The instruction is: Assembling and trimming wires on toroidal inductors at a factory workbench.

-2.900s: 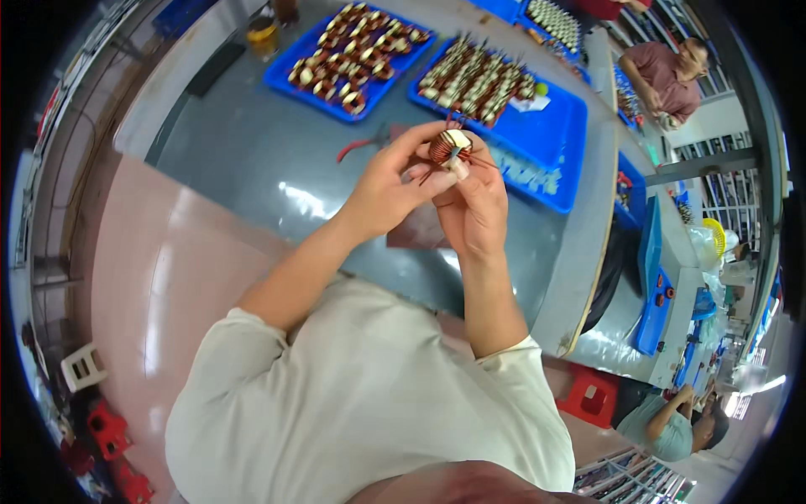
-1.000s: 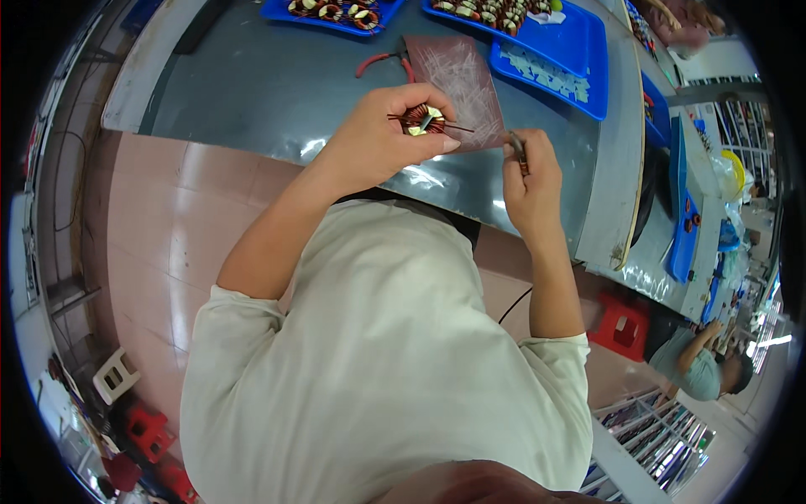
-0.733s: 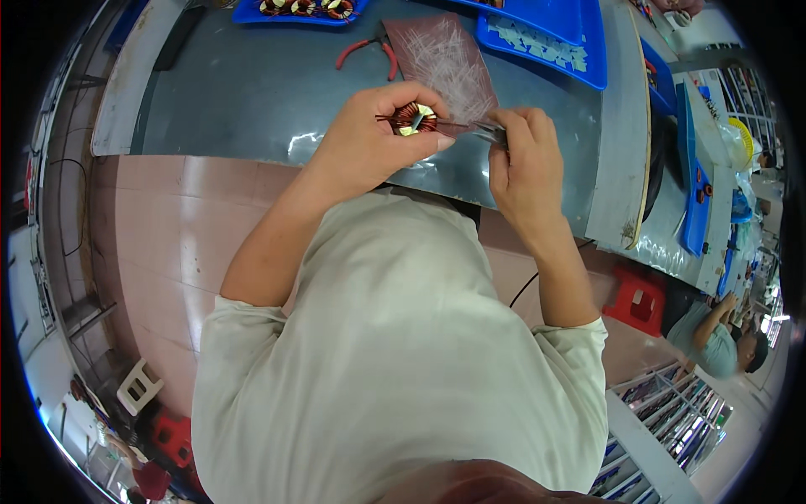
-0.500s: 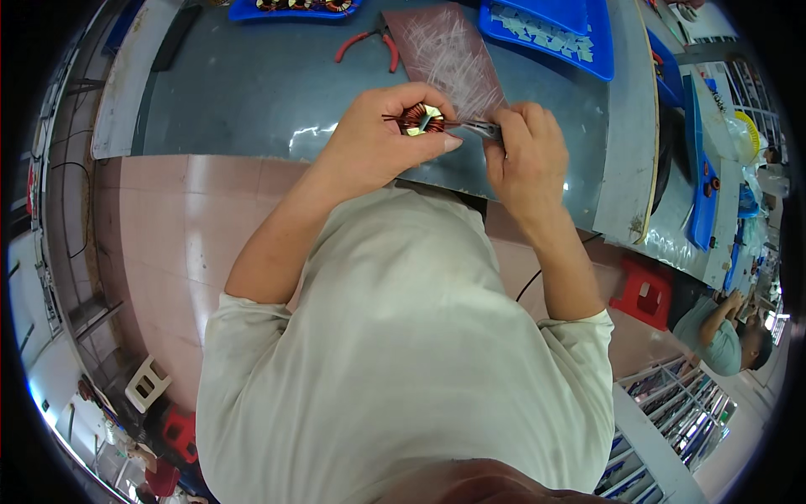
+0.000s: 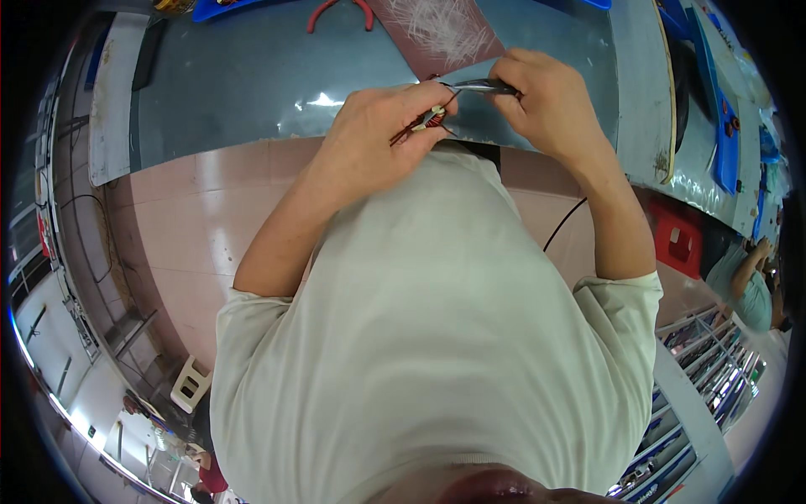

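Note:
My left hand [image 5: 374, 139] pinches a copper-wound ring coil [image 5: 435, 118] between thumb and fingers, just over the table's front edge. Reddish-brown wire ends stick out from both sides of the coil, and its far part is hidden by my fingers. In my closed right hand [image 5: 550, 101] is a pair of pliers [image 5: 487, 85], its metal jaws pointing left. The jaw tips reach a wire end above the coil; whether they grip it cannot be made out.
Red-handled pliers [image 5: 340, 10] lie farther back on the grey table [image 5: 227, 92]. Beside them a brown sheet [image 5: 437, 38] carries many thin clear strips. Blue trays [image 5: 220, 8] stand at the back. A red stool [image 5: 677, 238] and a seated person [image 5: 743, 286] are at the right.
The pliers have moved from the coil's right side to above it, and the coil has tilted in my left hand. My right hand has shifted up and right. The whole view has shifted too.

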The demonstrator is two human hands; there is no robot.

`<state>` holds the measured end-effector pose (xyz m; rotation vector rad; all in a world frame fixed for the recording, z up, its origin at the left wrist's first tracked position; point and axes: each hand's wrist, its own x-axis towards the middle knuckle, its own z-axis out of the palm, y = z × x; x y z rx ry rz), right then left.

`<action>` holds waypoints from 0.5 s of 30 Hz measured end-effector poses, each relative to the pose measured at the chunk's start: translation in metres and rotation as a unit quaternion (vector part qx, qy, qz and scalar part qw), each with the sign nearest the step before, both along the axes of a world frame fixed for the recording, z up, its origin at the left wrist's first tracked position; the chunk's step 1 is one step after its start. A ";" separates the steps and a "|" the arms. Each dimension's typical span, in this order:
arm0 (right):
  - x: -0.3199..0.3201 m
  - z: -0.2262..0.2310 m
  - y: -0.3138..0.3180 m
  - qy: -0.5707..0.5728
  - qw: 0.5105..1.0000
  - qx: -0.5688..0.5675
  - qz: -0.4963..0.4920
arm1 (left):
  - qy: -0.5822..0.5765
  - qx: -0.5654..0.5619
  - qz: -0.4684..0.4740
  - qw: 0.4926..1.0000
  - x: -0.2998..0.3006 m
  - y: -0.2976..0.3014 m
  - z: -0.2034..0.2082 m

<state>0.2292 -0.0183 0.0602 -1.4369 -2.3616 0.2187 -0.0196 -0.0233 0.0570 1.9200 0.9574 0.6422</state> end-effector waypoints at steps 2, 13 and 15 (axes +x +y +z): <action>-0.001 -0.009 0.000 0.055 0.996 -0.054 0.033 | -0.005 -0.022 -0.008 1.000 -0.006 -0.005 -0.010; -0.034 -0.017 -0.029 0.096 0.987 0.115 -0.052 | -0.276 -0.294 0.122 0.907 -0.011 -0.004 0.002; -0.038 -0.026 -0.032 0.093 0.984 0.146 -0.050 | -0.278 -0.301 0.121 0.904 -0.010 -0.004 0.000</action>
